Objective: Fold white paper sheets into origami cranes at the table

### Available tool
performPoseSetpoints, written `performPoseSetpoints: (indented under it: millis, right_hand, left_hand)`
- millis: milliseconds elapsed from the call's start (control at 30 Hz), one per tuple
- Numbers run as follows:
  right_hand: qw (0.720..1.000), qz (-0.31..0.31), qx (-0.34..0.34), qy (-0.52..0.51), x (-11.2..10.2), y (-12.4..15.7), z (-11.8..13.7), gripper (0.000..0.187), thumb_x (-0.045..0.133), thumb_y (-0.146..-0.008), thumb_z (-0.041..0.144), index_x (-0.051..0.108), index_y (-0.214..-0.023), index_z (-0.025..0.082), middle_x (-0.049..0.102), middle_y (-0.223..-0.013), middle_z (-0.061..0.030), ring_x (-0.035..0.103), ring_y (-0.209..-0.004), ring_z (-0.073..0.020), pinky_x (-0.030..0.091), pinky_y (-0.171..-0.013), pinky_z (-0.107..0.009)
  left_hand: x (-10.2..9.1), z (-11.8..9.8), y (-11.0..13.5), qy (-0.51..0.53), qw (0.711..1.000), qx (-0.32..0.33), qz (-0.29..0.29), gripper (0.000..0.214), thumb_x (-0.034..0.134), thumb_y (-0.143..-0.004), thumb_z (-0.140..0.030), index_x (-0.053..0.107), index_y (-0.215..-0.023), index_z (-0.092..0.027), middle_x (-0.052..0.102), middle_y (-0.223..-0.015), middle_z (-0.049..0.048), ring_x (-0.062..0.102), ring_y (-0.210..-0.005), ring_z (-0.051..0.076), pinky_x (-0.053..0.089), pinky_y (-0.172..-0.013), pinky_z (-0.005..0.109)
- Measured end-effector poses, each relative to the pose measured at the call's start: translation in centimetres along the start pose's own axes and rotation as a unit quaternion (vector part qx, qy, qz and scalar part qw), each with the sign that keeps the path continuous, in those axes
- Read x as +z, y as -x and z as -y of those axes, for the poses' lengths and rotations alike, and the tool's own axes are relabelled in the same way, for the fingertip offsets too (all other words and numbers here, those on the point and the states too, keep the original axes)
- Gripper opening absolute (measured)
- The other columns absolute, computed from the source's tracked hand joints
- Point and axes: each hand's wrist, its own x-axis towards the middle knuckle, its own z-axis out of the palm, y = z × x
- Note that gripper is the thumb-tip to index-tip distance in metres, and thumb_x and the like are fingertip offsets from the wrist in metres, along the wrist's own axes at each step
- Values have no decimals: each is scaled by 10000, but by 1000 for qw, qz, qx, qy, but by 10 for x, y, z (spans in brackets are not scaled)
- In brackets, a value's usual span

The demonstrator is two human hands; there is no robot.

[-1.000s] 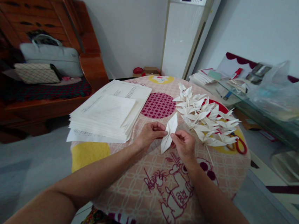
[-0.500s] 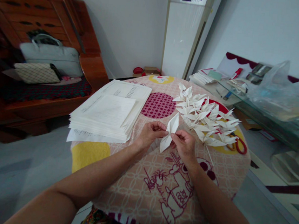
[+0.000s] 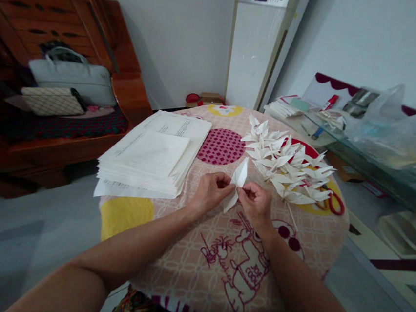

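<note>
A folded white paper piece (image 3: 238, 181), long and pointed at both ends, stands tilted between my two hands over the round table (image 3: 197, 268). My left hand (image 3: 212, 191) pinches its left edge with closed fingers. From the right, my right hand (image 3: 256, 202) pinches its middle, fingers pressed together. Just beyond my right hand lies a heap of finished white paper cranes (image 3: 288, 166). A thick stack of white paper sheets (image 3: 154, 154) sits to the left of my left hand.
Red-handled scissors (image 3: 330, 202) lie at the table's right edge, partly under the cranes. A glass shelf with plastic bags (image 3: 386, 134) runs along the right. A wooden bench with bags (image 3: 68, 81) stands at the left, a white appliance (image 3: 253, 42) behind.
My hands have drawn closer together on the paper piece and it has dropped slightly lower and tilted more, with less of its lower tip showing.
</note>
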Motion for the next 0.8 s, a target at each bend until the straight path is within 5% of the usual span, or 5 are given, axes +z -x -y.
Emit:
performPoseSetpoints:
  millis: [333,800]
  right_hand:
    - [998,50,2,-39,-9,2,17,308,567,-918,424,628,-698,216,653,-597,-5,597,-528,-153,475,-534,-268]
    - [997,62,-5,-53,-9,2,16,256,551,-926,387,647,-767,210,662,-642,-1,587,-551,-143,470,-555,-265]
  left_hand:
    - [0,-6,2,26,1000,15,-4,160,703,-740,-271,621,-661,-159,588,-621,-21,505,-554,94,365,-515,201]
    - [-2,-2,-1,116,992,-28,36,220,763,-709,-339,660,-684,-146,639,-646,8,578,-578,121,427,-541,218]
